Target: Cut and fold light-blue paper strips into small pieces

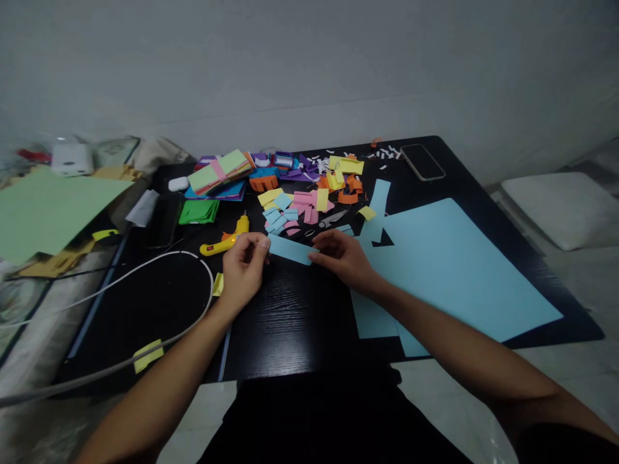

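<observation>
A light blue paper strip [290, 249] is stretched between my two hands above the black table. My left hand [245, 263] pinches its left end, and my right hand [342, 256] grips the right end between thumb and fingers. Just behind my left hand lies a yellow glue gun [226, 238]. Small blue paper pieces [277, 221] and pink pieces [305, 205] are heaped beyond the strip. Scissors [333, 219] lie behind my right hand, their handles partly hidden. Large light blue sheets [459, 270] spread out to the right, partly under my right forearm.
A white cable [203, 261] loops across the table's left side. Stacked coloured paper [222, 173], a green paper bundle [198, 211] and orange pieces [351, 190] sit at the back. One phone [422, 162] lies back right; a dark phone [165, 219] lies left. A white stool [563, 209] stands at right.
</observation>
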Demonstrator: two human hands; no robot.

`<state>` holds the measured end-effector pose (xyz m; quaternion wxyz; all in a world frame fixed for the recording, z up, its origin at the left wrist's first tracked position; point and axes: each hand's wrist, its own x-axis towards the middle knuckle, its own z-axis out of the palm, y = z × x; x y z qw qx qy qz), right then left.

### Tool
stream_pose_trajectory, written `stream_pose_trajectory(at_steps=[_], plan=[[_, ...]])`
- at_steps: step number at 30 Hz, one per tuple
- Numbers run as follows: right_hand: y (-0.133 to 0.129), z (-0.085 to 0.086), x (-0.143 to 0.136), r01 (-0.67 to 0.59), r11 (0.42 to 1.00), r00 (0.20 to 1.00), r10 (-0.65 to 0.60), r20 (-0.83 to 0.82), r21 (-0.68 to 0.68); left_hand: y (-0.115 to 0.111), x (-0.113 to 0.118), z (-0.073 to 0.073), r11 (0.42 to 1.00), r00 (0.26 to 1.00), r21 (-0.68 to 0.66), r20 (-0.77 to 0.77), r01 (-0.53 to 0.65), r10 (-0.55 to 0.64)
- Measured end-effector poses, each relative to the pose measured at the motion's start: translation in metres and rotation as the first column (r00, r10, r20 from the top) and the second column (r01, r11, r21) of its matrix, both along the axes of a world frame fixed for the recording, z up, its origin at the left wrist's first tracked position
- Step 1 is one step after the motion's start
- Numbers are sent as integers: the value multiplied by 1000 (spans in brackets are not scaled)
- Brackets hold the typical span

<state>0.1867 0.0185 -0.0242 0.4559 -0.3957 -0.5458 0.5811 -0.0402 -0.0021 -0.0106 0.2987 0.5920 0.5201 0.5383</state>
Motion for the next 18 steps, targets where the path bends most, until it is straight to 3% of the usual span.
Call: stream_pose_trajectory(at_steps=[10,18], plan=[[4,3,4,24,998,1000,-25,-13,-54,1,-3,1,998,999,-57,-31,7,-9],[6,6,8,40,997,999,-42,-33,-64,8,-3,2,975,989,-204,132,89,-63]])
